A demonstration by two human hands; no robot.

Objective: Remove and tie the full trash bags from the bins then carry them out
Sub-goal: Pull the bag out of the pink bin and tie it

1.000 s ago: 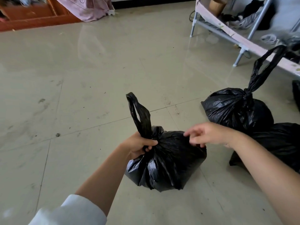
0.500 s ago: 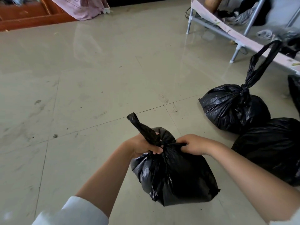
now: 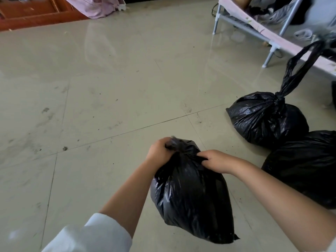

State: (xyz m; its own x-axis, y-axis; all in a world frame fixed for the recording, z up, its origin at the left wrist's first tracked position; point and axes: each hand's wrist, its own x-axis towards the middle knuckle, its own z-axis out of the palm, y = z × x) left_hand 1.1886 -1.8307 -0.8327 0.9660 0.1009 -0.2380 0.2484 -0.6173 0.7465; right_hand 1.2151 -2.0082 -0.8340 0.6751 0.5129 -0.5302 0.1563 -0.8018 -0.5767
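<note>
Floor: a pale tiled floor (image 3: 109,91) fills the view, scuffed and speckled with grit; it carries every bag in sight; no bin shows anywhere.
Bed frame: a metal-legged bed frame (image 3: 271,46) with a pink-edged board runs along the far right, well beyond both hands; cloth and loose items lie under it.
Progress: judged from how things lie, the bags are already out of the bins; one stands knotted, one is being closed, and the carrying out is not yet begun.
Bag in hand: a black trash bag (image 3: 192,200), bulging and full, hangs or rests directly under both hands; its neck is gathered to a bunch between them; whether its base touches the floor cannot be told.
Cut-off bag: a second black bag (image 3: 301,166) lies on the floor to the right of the right hand, half out of view; its top is hidden, so tied or not cannot be told.
Tied bag: a third black bag (image 3: 265,120) sits beyond and to the right of the right hand, touching the cut-off bag; its neck is knotted and its long handles stand up.
Left hand: the left hand (image 3: 160,151), white sleeve pushed back, has fingers curled tight round the twisted neck on its left side.
Right hand: the right hand (image 3: 216,160) pinches a fold of plastic at the neck's right side, fingers bent; the knot looks unfinished.
</note>
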